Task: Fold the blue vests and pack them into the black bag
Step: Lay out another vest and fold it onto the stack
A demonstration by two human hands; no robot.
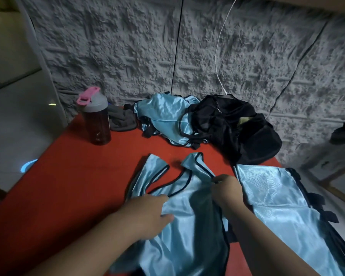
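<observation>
Lying flat on the red table (72,176), the blue vest (187,226) being worked on runs lengthwise away from the person, its two shoulder straps pointing toward the wall and its hem out of sight at the near edge. Furthest left stands a dark red bottle (97,120) with a pink-capped grey lid, with a grey cloth (122,119) just behind it; both sit well away from the work.

The left hand (147,212) rests on the vest's left side just below the neckline, fingers curled against the satin with the thumb lying on it; whether it pinches the cloth or only presses it down cannot be told. The right hand (226,189) sits at the base of the right strap, fingertips drawn together and seemingly pinching the black-trimmed edge. The hands are apart, one on each side of the vest's centre line, so a lengthwise fold looks like the step in hand, the right hand being better placed to carry its side across.

Behind them a heap of unfolded vests (163,118) touches the black bag (243,132), which slumps at the far right corner. Another vest (277,200), spread flat, lies just beside the right forearm, so the bag is nearer the right hand.
</observation>
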